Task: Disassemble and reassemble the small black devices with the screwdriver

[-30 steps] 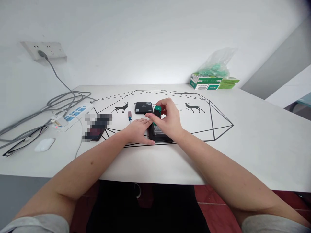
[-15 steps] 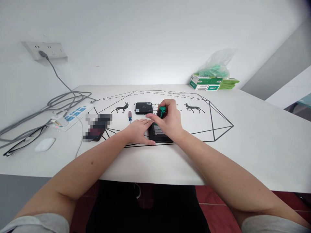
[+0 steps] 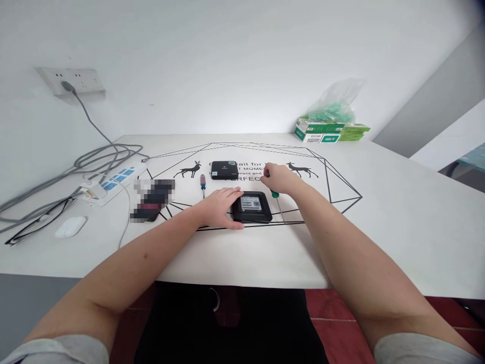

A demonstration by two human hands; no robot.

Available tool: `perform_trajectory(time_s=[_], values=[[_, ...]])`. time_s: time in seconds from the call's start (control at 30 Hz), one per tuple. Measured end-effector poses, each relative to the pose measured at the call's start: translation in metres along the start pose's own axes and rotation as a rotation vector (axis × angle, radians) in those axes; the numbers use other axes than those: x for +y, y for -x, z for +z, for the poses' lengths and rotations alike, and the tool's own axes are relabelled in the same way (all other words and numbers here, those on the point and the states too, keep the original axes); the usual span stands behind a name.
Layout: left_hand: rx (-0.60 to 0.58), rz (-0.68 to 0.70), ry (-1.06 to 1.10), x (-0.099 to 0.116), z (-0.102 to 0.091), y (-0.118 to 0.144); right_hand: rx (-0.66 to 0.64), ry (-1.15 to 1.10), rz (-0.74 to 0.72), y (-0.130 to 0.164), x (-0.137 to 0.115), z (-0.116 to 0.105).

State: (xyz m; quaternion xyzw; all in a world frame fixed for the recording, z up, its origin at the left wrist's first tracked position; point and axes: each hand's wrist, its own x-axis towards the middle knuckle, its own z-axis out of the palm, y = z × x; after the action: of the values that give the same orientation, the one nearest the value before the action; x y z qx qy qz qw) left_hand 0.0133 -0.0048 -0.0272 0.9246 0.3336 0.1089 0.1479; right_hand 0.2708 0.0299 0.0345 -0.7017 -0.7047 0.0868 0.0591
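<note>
Left hand: my left hand (image 3: 217,206) lies flat on the table, centre of the frame, fingers spread and pressed against the left edge of the black box (image 3: 252,207); it steadies the box without gripping it.
Right hand: my right hand (image 3: 279,178) sits just right of centre, curled around the handle of the green screwdriver (image 3: 275,195).
Green screwdriver: its thin shaft points down toward the lower edge of the frame, just right of the box; whether the tip touches the table I cannot tell.
Black box: centre of the frame, on the table, with a white label facing up, between my two hands.
Second box: a smaller black box (image 3: 225,169) lies above the first one, apart from both hands.
Red screwdriver: a small red screwdriver (image 3: 202,184) lies left of centre, near my left fingertips but not touching.
Table: white table (image 3: 397,222) with black line art and deer.
Left side: power strip (image 3: 113,181) and grey cables (image 3: 94,156), white mouse (image 3: 70,226) at lower left.
Upper right: green cartons (image 3: 329,132) with a plastic bag (image 3: 335,103) on top.
</note>
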Motion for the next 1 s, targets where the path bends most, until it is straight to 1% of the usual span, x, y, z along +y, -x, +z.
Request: perform_trajectory(time_s=[0.07, 0.13, 0.23, 0.3, 0.4, 0.47, 0.57, 0.63, 0.73, 0.83, 0.9, 0.93, 0.97, 1.0], values=[[0.027, 0.009, 0.034, 0.001, 0.000, 0.000, -0.075, 0.092, 0.015, -0.002, 0.003, 0.003], [0.059, 0.037, 0.057, 0.001, -0.001, 0.000, -0.153, 0.139, 0.005, -0.002, 0.005, 0.005], [0.095, 0.078, 0.079, 0.004, -0.004, 0.001, -0.208, 0.169, -0.048, 0.001, 0.003, 0.009], [0.104, 0.069, 0.090, 0.006, -0.005, 0.002, -0.163, 0.176, -0.095, 0.005, -0.002, 0.011], [0.094, 0.004, 0.110, 0.010, -0.009, 0.004, -0.031, 0.145, -0.176, 0.012, -0.012, 0.011], [0.098, -0.052, 0.146, 0.012, -0.011, 0.004, 0.002, 0.036, -0.215, 0.017, -0.019, 0.010], [0.136, -0.130, 0.203, 0.014, -0.014, 0.002, -0.066, -0.166, -0.248, 0.026, -0.026, 0.007], [0.164, -0.170, 0.232, 0.013, -0.014, 0.001, -0.102, -0.254, -0.216, 0.029, -0.028, 0.005], [0.204, -0.215, 0.242, 0.009, -0.012, 0.001, -0.106, -0.395, -0.097, 0.028, -0.027, 0.006], [0.229, -0.220, 0.208, 0.007, -0.009, 0.001, -0.046, -0.612, 0.007, 0.021, -0.027, 0.009], [0.237, -0.200, 0.199, 0.006, -0.007, 0.001, 0.029, -0.834, 0.062, 0.020, -0.031, 0.010], [0.245, -0.191, 0.206, 0.007, -0.006, 0.001, 0.059, -0.964, 0.070, 0.021, -0.035, 0.011], [0.255, -0.184, 0.223, 0.007, -0.005, 0.001, 0.085, -1.085, 0.049, 0.024, -0.039, 0.011], [0.267, -0.177, 0.249, 0.008, -0.004, 0.001, 0.097, -1.186, -0.015, 0.028, -0.044, 0.011]])
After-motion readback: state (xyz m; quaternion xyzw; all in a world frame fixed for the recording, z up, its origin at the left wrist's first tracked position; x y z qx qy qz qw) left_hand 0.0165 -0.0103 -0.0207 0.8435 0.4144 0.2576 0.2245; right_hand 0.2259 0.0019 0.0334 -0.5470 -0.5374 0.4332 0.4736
